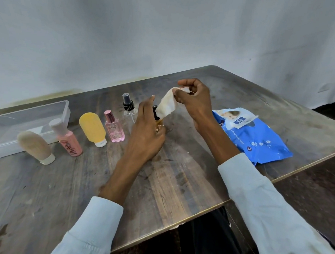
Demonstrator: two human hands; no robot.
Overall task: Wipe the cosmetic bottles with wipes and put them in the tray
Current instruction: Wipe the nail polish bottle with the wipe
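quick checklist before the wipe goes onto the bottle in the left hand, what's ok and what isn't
1. Bottle with black pump top held in the left hand: ok, fingers curled round it.
2. Wipe in the right hand: ok, pinched at its top and hanging beside the pump.
3. Wipe spread open: not ok, it hangs bunched.
4. Clear plastic tray ready: ok, no bottles in it.
5. Other bottles out of the way: ok, clear spray bottle stands closest to the left hand.
6. Blue wipes pack shut: cannot tell.
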